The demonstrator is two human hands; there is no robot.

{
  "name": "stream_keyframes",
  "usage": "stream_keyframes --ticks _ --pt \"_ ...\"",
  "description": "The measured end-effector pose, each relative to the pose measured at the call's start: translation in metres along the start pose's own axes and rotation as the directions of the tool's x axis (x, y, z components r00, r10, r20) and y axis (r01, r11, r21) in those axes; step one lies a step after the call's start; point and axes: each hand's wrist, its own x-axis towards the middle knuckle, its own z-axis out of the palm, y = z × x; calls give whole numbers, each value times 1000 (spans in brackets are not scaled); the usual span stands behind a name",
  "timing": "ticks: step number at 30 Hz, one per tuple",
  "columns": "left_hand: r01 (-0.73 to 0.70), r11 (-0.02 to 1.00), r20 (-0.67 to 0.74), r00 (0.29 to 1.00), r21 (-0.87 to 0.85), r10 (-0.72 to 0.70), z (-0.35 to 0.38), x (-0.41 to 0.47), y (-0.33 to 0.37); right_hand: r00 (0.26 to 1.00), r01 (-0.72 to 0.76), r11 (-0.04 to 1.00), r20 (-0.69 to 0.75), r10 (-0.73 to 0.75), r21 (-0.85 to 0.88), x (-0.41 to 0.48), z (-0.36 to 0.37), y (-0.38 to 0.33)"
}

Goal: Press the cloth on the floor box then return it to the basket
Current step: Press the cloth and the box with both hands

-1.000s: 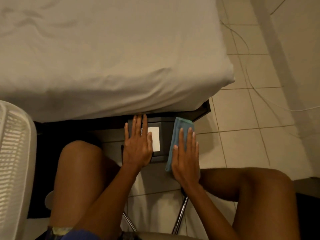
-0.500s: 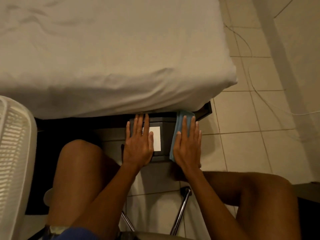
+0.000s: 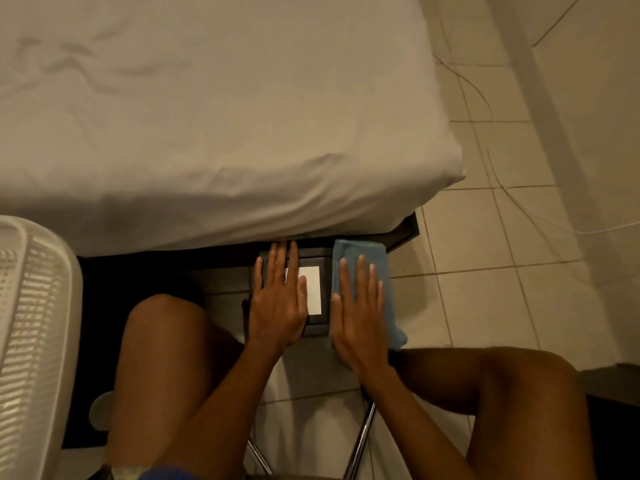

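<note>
A dark box (image 3: 317,320) with a white label sits on the tiled floor just under the bed's edge. A folded light-blue cloth (image 3: 388,271) lies along the box's right side, hanging over its right edge. My right hand (image 3: 358,313) lies flat on the cloth, fingers spread and extended. My left hand (image 3: 277,303) rests flat on the left part of the box, partly covering the label. A white slatted basket (image 3: 31,341) stands at the far left.
A bed with a pale sheet (image 3: 207,116) fills the upper view and overhangs the box. My bare knees flank the box. Chrome chair legs (image 3: 363,434) show below. A thin white cable (image 3: 502,188) runs over the tiles at right.
My right hand slid forward along the cloth half a second ago and has now drawn back toward me, so the cloth's far end shows again. The left hand stayed put.
</note>
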Motion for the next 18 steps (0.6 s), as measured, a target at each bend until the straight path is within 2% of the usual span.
stream_keyframes --ticks 2,3,7,11,13,16,18 --pt "0 1000 -3 1000 -13 0 0 1 2 996 71 997 47 -72 13 -5 -4 15" --pt "1 1000 -9 1000 -18 -1 0 1 3 998 57 998 37 -58 19 6 -5 20" --pt "3 1000 -11 1000 -15 -4 2 3 1 990 -131 991 -65 129 -25 42 -3 1" --pt "-1 1000 -8 1000 -27 0 1 1 0 996 53 998 67 -54 18 -5 -4 -1" --pt "0 999 -16 1000 -37 -1 1 2 1 994 80 997 78 -81 22 -1 -8 13" --pt "11 999 -19 1000 -32 -12 4 2 1 997 -76 997 -3 75 -6 32 -6 7" --pt "11 1000 -22 1000 -20 -11 4 1 1 994 -101 995 -31 100 -23 33 -4 -7"
